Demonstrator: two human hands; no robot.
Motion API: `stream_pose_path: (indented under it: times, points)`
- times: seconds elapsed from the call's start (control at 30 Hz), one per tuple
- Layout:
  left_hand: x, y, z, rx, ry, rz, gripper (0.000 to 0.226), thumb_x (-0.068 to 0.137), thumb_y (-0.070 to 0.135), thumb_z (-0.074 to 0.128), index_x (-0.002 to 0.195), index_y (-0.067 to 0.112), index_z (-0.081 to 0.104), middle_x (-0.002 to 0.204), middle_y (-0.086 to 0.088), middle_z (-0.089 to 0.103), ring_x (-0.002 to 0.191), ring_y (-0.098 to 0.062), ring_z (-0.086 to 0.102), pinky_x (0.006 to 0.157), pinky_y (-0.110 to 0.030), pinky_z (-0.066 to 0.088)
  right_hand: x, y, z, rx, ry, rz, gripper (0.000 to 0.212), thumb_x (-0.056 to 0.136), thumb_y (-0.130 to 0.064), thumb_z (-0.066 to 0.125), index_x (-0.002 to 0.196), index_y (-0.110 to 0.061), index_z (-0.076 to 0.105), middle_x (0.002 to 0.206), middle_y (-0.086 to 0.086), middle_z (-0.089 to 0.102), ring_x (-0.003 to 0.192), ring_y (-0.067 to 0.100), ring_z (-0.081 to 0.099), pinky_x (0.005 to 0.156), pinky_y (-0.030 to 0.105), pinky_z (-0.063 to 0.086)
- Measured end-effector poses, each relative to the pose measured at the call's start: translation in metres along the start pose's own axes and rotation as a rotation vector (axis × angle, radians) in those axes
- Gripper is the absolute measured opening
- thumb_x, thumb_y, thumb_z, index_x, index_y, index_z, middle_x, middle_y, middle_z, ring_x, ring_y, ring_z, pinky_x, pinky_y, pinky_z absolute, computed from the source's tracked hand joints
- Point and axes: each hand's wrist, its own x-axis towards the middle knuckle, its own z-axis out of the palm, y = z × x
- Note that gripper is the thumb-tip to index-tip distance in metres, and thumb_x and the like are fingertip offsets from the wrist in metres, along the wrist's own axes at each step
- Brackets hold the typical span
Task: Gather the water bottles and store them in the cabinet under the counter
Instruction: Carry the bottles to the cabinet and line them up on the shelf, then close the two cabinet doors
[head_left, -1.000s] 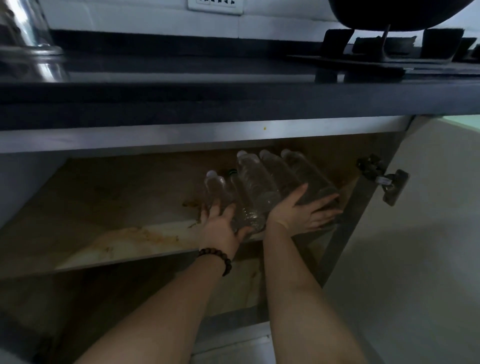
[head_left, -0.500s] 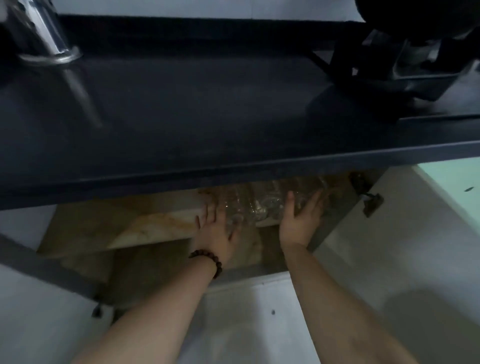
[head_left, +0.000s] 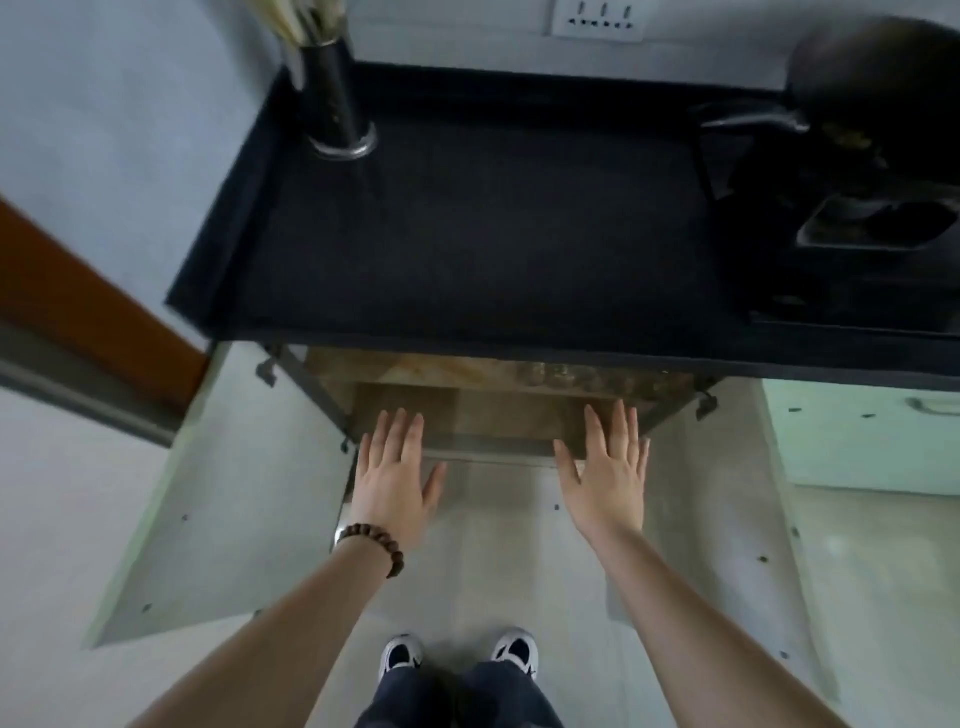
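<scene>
Several clear water bottles (head_left: 566, 375) lie on the upper shelf inside the open cabinet (head_left: 467, 410) under the black counter (head_left: 467, 234); only their ends show below the counter edge. My left hand (head_left: 396, 475), with a bead bracelet at the wrist, hovers flat with straight fingers in front of the cabinet's left side. My right hand (head_left: 608, 467) is spread flat in front of the right side. Neither hand holds anything.
The left cabinet door (head_left: 223, 499) and the right cabinet door (head_left: 727, 493) stand wide open on either side of me. A metal utensil holder (head_left: 332, 98) stands at the counter's back left, a dark wok and stove (head_left: 852, 171) at the right. My shoes (head_left: 457, 657) are on the grey floor.
Both hands have let go of the bottles and drawn back out of the cabinet. My view rose from inside the cabinet to above the counter.
</scene>
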Motion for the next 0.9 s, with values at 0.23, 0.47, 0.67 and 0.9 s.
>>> stream_pose_path:
  times: [0.23, 0.47, 0.67, 0.9]
  points:
    - [-0.065, -0.096, -0.061, 0.067, 0.099, -0.311, 0.070, 0.096, 0.033, 0.048, 0.154, 0.015, 0.013, 0.162, -0.012, 0.005, 0.149, -0.027, -0.006, 0.120, -0.041, -0.005, -0.048, -0.045, 0.008, -0.024, -0.043, -0.104, 0.063, 0.094, -0.054, 0.033, 0.149, -0.024, 0.024, 0.161, 0.008, -0.001, 0.148, 0.022, -0.009, 0.120, 0.045, -0.001]
    - [-0.099, -0.189, -0.084, 0.112, -0.078, -0.644, 0.086, 0.090, 0.024, 0.055, 0.154, 0.014, -0.003, 0.162, -0.012, 0.001, 0.149, -0.031, 0.007, 0.120, -0.049, 0.014, -0.080, -0.085, 0.023, -0.047, -0.082, -0.112, 0.060, 0.095, -0.047, 0.042, 0.148, -0.022, 0.029, 0.160, 0.012, 0.001, 0.148, 0.026, -0.003, 0.120, 0.047, 0.002]
    - [-0.103, -0.197, -0.078, -0.054, -0.139, -0.624, 0.071, 0.088, 0.015, 0.059, 0.146, 0.001, 0.021, 0.143, -0.016, 0.039, 0.122, -0.032, 0.047, 0.099, -0.042, 0.047, -0.089, -0.081, 0.019, -0.083, -0.123, -0.056, 0.061, 0.094, -0.045, 0.045, 0.148, -0.024, 0.026, 0.160, 0.011, -0.003, 0.148, 0.027, -0.004, 0.120, 0.047, 0.005]
    - [-0.103, -0.155, -0.049, -0.005, -0.143, -0.437, 0.064, 0.092, 0.015, 0.055, 0.147, 0.005, 0.023, 0.130, -0.011, 0.053, 0.104, -0.025, 0.059, 0.090, -0.035, 0.051, -0.099, -0.035, 0.003, -0.099, -0.095, 0.052, 0.060, 0.095, -0.043, 0.044, 0.148, -0.023, 0.024, 0.160, 0.012, -0.002, 0.148, 0.028, -0.003, 0.119, 0.046, 0.006]
